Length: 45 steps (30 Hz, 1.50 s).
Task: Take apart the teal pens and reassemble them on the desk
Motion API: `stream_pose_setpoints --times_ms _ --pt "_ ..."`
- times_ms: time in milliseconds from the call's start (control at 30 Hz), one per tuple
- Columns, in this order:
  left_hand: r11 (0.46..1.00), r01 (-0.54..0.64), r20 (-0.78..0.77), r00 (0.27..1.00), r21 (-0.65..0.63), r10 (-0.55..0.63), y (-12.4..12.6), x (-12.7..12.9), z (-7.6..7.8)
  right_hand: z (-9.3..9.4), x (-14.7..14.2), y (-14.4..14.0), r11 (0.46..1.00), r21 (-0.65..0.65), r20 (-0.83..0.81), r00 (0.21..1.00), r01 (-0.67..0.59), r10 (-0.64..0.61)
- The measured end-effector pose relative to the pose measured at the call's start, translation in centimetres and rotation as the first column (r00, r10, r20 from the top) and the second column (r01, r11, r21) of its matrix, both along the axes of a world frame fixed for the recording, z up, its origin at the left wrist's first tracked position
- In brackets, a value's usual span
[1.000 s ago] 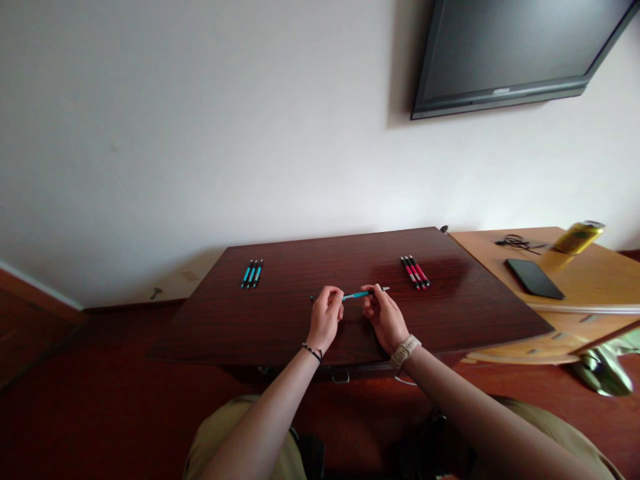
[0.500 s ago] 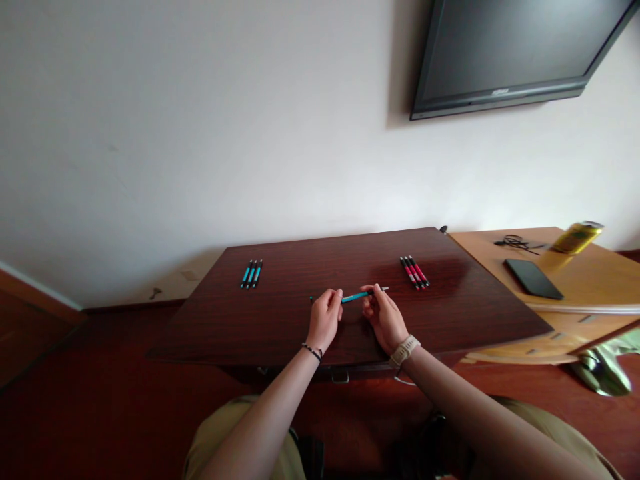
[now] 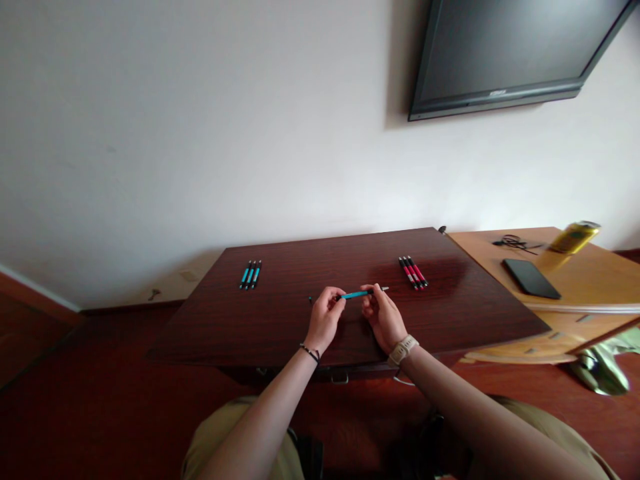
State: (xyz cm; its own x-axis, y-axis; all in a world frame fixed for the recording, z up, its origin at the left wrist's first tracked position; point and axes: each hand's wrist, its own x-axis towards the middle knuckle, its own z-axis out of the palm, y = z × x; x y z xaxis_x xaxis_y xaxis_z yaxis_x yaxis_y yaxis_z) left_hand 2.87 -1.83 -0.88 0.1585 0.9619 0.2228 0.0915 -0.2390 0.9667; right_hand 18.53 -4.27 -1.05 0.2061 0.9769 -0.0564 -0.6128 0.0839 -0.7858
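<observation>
Above the front middle of the dark-brown, wood-grained worktop (image 3: pixel 320 263), a slim light-blue and black pen (image 3: pixel 356 294) is held nearly level between two bare hands. The left hand (image 3: pixel 325 311) has its grip clamped on the pen's black left end, thumb and forefinger pinching it. The right hand (image 3: pixel 385 315) has its grip closed near the other end, where a pale, slender tip shows beyond the fingers; whether that tip belongs to the pen is too small to tell.

What has just changed is at the left fingers: a short black stretch of the pen now shows beside them, where their tips reached the blue barrel half a second ago. The right hand keeps nearly the same pose. This suggests a small adjustment of the left hold, with the pen kept in both hands rather than let go.

At the worktop's far left, three light-blue and black pens (image 3: pixel 251 275) lie side by side; at its far right, three pink and black pens (image 3: pixel 413 272) lie likewise, just apart. A tiny dark-teal bit (image 3: pixel 310 299) shows above the worktop's middle, just left of the left hand; what it is stays unclear.
</observation>
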Motion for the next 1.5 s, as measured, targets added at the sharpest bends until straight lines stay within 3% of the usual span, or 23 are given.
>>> stream_pose_setpoints --times_ms 267,500,667,1000,1133,1233,1333,1433,1500 --pt "1.000 0.019 -0.009 1.000 -0.011 -0.019 -0.1 0.2 0.3 -0.3 0.1 0.3 1.000 -0.014 -0.024 1.000 0.000 -0.001" --pt "0.983 -0.171 -0.078 0.983 -0.063 0.166 0.2 0.3 0.0 0.1 0.2 0.4 1.000 -0.018 -0.092 0.996 -0.005 0.003" --pt "0.976 -0.210 -0.123 0.972 -0.055 0.202 0.0 0.1 0.3 0.0 0.2 0.8 0.999 -0.043 -0.156 0.988 0.017 -0.024" --pt "0.972 -0.230 -0.136 0.966 -0.053 0.221 -0.6 -2.9 0.1 -0.2 1.3 1.8 0.998 -0.050 -0.194 0.980 0.032 -0.041" --pt "0.967 -0.250 -0.123 0.963 -0.056 0.241 -1.0 -4.5 0.0 -0.3 2.2 2.0 0.996 -0.074 -0.102 0.993 0.052 -0.060" --pt "0.964 -0.260 -0.140 0.958 -0.055 0.250 -1.5 -5.4 -0.1 -0.1 2.9 2.1 0.994 -0.083 0.107 0.993 0.065 -0.056" --pt "0.964 -0.260 -0.143 0.958 -0.051 0.250 -2.0 -6.1 0.0 0.4 3.6 2.1 0.999 -0.029 0.475 0.880 0.026 -0.009" --pt "0.964 -0.263 -0.156 0.955 -0.041 0.254 -2.3 -6.8 0.0 1.1 4.1 2.1 0.996 0.089 0.817 0.574 -0.023 -0.060" --pt "0.962 -0.272 -0.176 0.949 -0.032 0.262 -2.5 -7.2 0.1 1.5 4.1 2.2 0.986 0.156 0.934 0.335 -0.066 -0.125"
